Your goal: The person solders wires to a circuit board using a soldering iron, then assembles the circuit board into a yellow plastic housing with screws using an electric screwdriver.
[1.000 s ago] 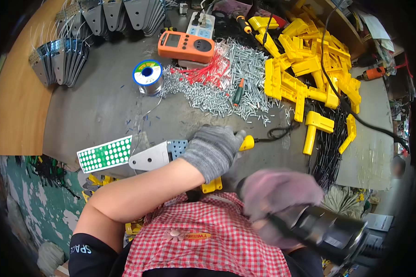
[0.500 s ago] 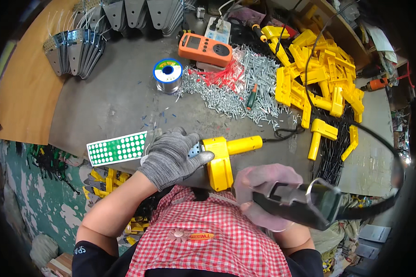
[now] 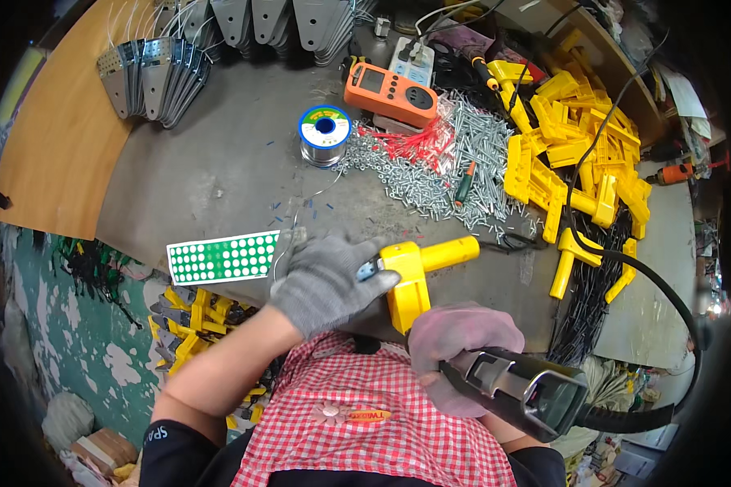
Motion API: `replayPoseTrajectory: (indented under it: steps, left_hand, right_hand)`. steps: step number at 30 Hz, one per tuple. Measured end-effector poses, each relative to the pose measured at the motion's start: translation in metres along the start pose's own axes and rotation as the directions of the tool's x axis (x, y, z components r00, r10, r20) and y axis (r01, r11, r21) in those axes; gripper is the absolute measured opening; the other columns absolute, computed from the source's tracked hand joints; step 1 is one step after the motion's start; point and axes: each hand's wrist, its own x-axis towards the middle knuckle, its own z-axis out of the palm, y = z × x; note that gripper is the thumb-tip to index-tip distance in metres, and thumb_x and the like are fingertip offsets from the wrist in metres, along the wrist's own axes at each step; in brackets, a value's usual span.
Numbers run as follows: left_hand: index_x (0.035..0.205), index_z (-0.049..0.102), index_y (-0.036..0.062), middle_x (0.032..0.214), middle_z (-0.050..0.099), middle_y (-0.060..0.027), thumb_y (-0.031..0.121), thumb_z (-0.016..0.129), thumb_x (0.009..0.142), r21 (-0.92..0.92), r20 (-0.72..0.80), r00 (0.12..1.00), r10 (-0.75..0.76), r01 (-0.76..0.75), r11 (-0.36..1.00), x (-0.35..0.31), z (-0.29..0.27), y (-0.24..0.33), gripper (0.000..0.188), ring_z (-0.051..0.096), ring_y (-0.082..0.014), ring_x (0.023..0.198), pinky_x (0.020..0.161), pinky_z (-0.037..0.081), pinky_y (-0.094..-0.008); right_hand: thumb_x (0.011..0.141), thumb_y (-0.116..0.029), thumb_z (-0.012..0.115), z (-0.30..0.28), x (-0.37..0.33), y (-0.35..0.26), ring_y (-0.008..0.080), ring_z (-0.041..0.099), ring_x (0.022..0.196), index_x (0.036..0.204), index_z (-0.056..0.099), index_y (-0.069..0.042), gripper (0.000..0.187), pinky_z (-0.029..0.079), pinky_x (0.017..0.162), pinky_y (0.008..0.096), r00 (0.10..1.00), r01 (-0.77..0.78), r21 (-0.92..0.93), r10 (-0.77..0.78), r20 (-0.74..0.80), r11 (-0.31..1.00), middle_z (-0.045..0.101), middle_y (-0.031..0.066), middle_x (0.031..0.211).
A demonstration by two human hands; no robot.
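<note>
My left hand (image 3: 326,280), in a grey knit glove, is closed on a T-shaped yellow plastic handle (image 3: 408,284). Its thumb presses by the handle's left side, where a bit of a perforated metal plate (image 3: 368,270) shows. A black cable trails from the far end of the handle. Around a black corded power tool (image 3: 528,390), my right hand (image 3: 463,349) is closed, wearing a pale pinkish glove. The tool lies just right of the handle's lower end; its working tip is hidden, so I cannot tell whether it touches.
A green sticker sheet with white dots (image 3: 223,258) lies left of my left hand. Beyond are a solder wire spool (image 3: 325,134), an orange meter (image 3: 390,93), heaped screws (image 3: 430,183) and a small screwdriver (image 3: 465,183). Yellow housings (image 3: 593,138) pile at right; the tool's thick cable (image 3: 678,292) arcs there.
The whole view has shifted, so the bench sits further right. The power tool's rear end has dropped towards me. My left hand still grips the yellow handle.
</note>
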Motion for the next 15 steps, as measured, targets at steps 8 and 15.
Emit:
replayPoseTrajectory:
  steps: [8,15]
  left_hand:
    - [0.126,0.072,0.0144,0.087,0.061,-0.0191,0.056,0.07,0.086,-0.066,0.159,0.982,0.1,-0.09,0.994,0.026,-0.01,-0.009,0.058,0.062,-0.0375,0.088,0.081,0.048,-0.0485]
    - [0.131,0.07,0.0226,0.095,0.065,-0.0165,0.06,0.069,0.085,-0.103,0.272,0.952,0.137,-0.113,0.988,0.039,-0.011,-0.007,0.059,0.065,-0.0335,0.095,0.087,0.047,-0.0478]
  right_hand:
    - [0.075,-0.004,0.077,-0.022,0.043,-0.023,0.0199,0.066,0.063,0.092,0.068,-0.004,0.02,0.052,0.06,0.0292,0.992,0.079,-0.496,-0.115,-0.043,0.864,0.068,0.0061,0.075]
    - [0.077,0.003,0.072,-0.045,0.048,0.022,0.0173,0.054,0.06,0.1,0.055,-0.008,0.031,0.044,0.059,0.0327,0.995,-0.067,-0.351,0.037,-0.091,0.934,0.055,0.0036,0.072]
